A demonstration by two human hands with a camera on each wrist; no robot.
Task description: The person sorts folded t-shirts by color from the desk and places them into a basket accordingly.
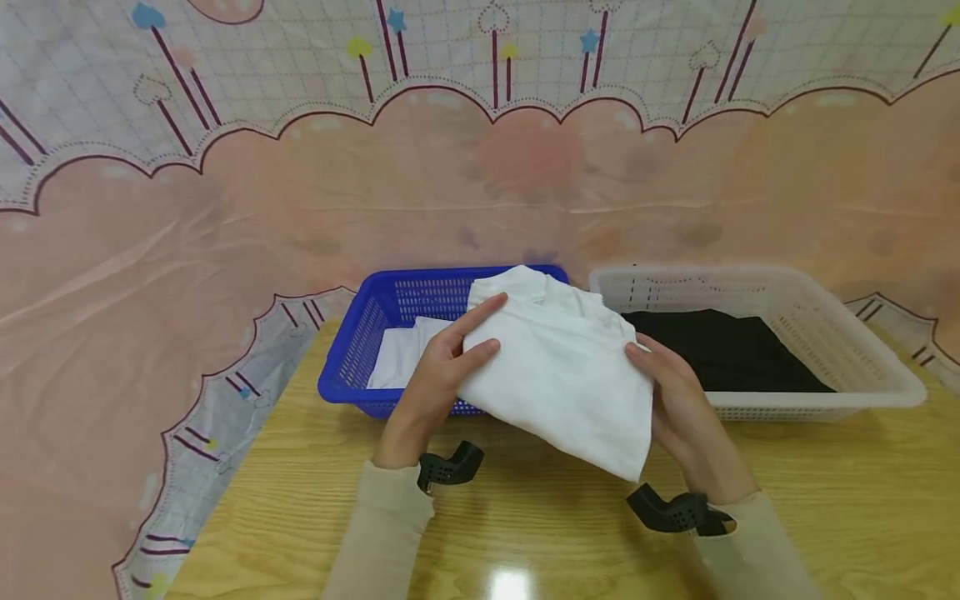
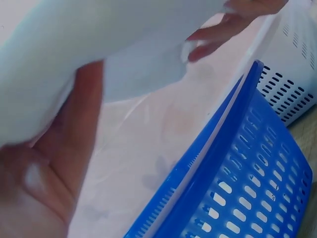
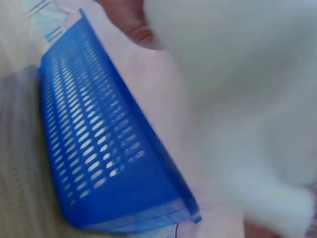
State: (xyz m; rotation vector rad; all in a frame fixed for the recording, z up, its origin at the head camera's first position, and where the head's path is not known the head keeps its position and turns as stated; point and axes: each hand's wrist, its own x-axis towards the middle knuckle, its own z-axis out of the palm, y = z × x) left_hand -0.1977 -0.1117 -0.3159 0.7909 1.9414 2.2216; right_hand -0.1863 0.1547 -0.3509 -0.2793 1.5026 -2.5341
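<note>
A folded white shirt (image 1: 558, 367) is held up between both hands in front of the baskets, tilted down toward its right corner. My left hand (image 1: 442, 362) grips its left edge, thumb and index finger on the near face. On the right edge, my right hand (image 1: 675, 392) pinches the cloth with the thumb in front; its other fingers are hidden behind. Behind the shirt stands a blue plastic basket (image 1: 337, 387), with folded white cloth (image 1: 393, 354) inside at its left. In the left wrist view the shirt (image 2: 143, 69) hangs over the left palm.
To the right of the blue basket stands a white plastic basket (image 1: 885, 379) holding folded black cloth (image 1: 720, 350). Both sit at the far side of a wooden table (image 1: 300, 508). A patterned pink curtain (image 1: 375, 192) hangs right behind them.
</note>
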